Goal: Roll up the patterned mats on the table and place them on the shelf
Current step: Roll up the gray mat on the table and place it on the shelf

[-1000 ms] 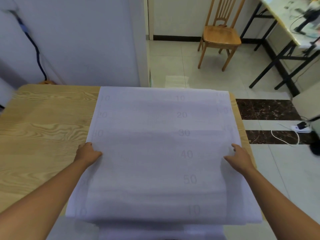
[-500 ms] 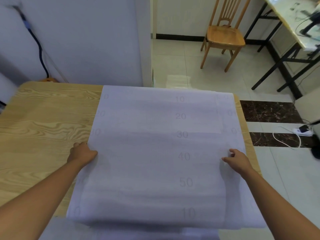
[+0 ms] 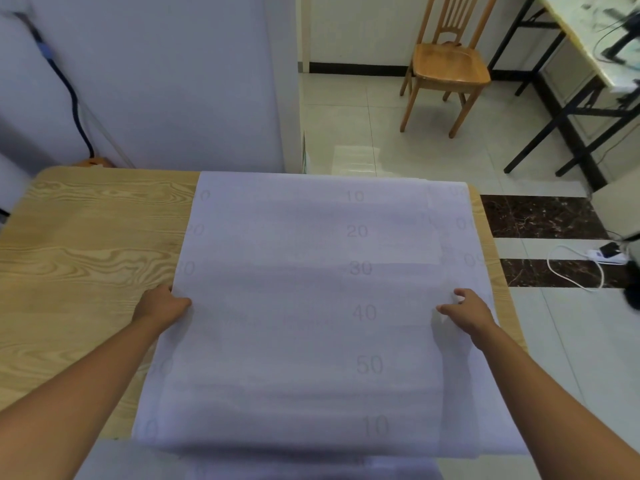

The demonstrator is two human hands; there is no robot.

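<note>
The table (image 3: 86, 254) shows wide wood at left. The left hand (image 3: 162, 304) pinches the mat (image 3: 311, 323) at its left edge, thumb atop, fingers hidden beneath. The mat covers the table's right half, overhanging nearside. The right hand (image 3: 467, 311) rests by its right edge, thumb and forefinger apart; grip unclear.

A pale mat (image 3: 311, 289) printed with faint numbers lies across a wooden table (image 3: 86, 237). The left hand (image 3: 162, 304) grips the mat's left edge; the right hand (image 3: 467, 311) rests near the mat's right edge.
</note>
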